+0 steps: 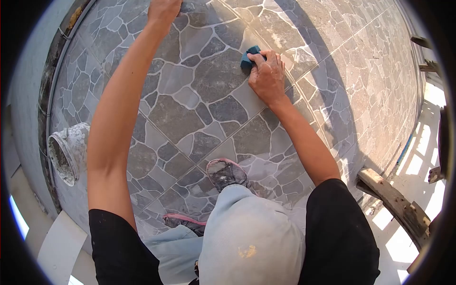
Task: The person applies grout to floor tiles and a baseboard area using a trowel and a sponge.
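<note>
My right hand [268,73] is closed on a dark teal sponge [248,61], pressing it to the stone-patterned tile floor [199,88]. Light grout-like lines run between the grey shapes of the tiles. At the top edge of the view, my left hand [164,10] reaches far forward over the floor. Its fingers are mostly cut off or turned away, so whether it grips anything does not show. A hazy whitish film covers parts of the tile near the sponge.
A white-smeared bucket [66,154] lies tipped at the left, beside a wall-side pipe [53,95]. Rough wooden planks [396,199] jut in at the right. My shoes [225,173] stand on the tiles. A curved shadow crosses the sunlit floor at the right.
</note>
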### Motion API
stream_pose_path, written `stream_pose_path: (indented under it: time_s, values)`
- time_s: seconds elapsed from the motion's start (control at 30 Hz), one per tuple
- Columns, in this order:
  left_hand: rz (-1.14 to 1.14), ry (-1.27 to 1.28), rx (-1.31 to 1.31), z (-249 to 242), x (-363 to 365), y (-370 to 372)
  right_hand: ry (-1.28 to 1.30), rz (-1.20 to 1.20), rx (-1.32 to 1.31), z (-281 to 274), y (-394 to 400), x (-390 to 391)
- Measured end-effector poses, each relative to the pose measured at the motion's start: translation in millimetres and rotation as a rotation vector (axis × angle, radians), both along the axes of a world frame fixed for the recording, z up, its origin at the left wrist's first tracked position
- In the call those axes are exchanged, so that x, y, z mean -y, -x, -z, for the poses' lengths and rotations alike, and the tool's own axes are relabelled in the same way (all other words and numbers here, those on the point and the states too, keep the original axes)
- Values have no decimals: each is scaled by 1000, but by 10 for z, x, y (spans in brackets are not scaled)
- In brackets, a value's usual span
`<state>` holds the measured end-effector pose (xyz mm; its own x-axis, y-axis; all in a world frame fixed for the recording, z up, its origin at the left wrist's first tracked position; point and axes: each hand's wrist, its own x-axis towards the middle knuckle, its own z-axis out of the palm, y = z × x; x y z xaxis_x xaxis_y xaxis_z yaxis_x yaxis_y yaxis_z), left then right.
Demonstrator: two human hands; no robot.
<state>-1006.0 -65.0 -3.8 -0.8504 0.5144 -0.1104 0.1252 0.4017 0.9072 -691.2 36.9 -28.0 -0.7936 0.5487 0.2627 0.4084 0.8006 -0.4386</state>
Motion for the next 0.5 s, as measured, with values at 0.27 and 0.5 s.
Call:
stream_pose_path:
  time_s: [0.27,0.5]
  values:
    - [175,119,-579,733,-1252,-385,52,69,-31,17,85,65]
    - [200,119,-392,685,-1494,-625,62,57,-53,-14,55,26]
